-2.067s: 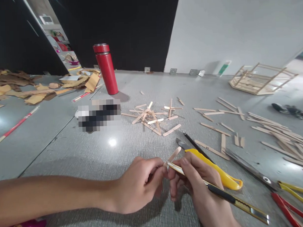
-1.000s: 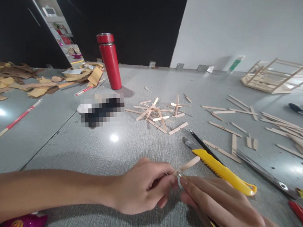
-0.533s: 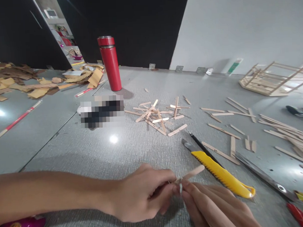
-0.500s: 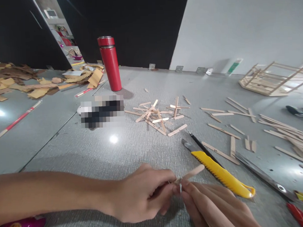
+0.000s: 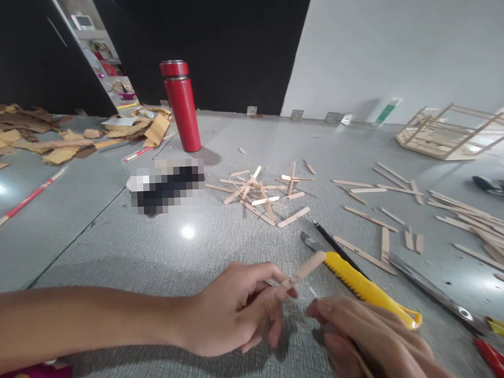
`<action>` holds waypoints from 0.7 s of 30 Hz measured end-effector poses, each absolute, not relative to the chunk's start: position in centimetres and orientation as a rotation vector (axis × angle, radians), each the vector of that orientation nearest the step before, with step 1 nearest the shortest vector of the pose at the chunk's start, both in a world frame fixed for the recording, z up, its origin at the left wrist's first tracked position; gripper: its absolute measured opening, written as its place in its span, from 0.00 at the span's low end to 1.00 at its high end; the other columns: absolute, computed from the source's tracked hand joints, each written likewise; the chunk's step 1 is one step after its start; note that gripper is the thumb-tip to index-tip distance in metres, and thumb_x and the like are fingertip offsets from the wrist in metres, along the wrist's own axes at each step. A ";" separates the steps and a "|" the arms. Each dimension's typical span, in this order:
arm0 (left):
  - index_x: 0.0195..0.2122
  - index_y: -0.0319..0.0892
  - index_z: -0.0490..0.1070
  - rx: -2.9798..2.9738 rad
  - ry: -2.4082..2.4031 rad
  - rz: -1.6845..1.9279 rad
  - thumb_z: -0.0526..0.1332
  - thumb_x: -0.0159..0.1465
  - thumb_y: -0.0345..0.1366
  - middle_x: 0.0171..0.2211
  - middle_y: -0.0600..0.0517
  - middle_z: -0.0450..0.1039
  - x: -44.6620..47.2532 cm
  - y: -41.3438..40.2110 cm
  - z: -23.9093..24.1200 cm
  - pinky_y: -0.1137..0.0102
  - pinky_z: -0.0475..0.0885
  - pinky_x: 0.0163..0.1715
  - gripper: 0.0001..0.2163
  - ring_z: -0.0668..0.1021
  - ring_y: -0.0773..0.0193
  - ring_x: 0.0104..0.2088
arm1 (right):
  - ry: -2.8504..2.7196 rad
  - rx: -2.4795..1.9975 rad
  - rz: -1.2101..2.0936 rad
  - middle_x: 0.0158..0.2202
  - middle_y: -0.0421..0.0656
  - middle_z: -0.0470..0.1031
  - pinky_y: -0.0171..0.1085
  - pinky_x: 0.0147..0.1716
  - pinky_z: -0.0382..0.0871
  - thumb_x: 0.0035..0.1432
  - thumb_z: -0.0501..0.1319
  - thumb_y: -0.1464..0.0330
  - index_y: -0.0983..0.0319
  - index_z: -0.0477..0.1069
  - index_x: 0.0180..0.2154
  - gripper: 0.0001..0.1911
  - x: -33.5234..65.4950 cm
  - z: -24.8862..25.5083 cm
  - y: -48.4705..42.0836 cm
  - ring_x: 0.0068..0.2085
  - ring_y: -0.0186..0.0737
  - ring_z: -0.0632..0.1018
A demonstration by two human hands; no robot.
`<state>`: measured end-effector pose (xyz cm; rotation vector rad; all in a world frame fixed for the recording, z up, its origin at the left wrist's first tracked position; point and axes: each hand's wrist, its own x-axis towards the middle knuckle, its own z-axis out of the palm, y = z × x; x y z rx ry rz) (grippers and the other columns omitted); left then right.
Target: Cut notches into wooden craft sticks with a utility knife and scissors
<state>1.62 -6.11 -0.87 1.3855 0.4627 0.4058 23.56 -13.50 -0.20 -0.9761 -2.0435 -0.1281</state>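
A wooden craft stick (image 5: 307, 268) with a small notch near its middle is pinched between the thumb and fingers of my left hand (image 5: 235, 308), pointing up and to the right. Just right of it, my right hand (image 5: 370, 331) is curled low over the table. A pale sliver shows by its fingertips, and a thin wooden edge appears beneath the palm; what it grips is mostly hidden. Beyond the right hand lies a yellow-handled knife (image 5: 373, 295) with a jagged handle edge, alongside a black pen (image 5: 340, 246).
Cut craft sticks (image 5: 256, 191) lie in a loose pile ahead, more sticks (image 5: 471, 214) to the right. Scissors (image 5: 441, 298) and red-handled pliers (image 5: 491, 360) are at right. A red flask (image 5: 183, 114) stands behind, a stick frame (image 5: 452, 132) far right, cardboard scraps (image 5: 64, 137) far left.
My hands, which met at the craft stick, are now apart. The left hand has tilted the stick further up, and the right has drawn back down and to the right.
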 end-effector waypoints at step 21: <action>0.47 0.46 0.56 1.269 0.488 0.300 0.49 0.79 0.49 0.26 0.55 0.75 1.7 -5.6 -0.6 0.81 0.62 0.14 0.12 0.67 0.74 0.14 | -1.277 -1.435 0.773 0.20 0.34 0.76 0.26 0.18 0.72 0.71 0.64 0.64 0.56 0.77 0.39 0.06 22.0 0.3 -11.6 0.18 0.30 0.76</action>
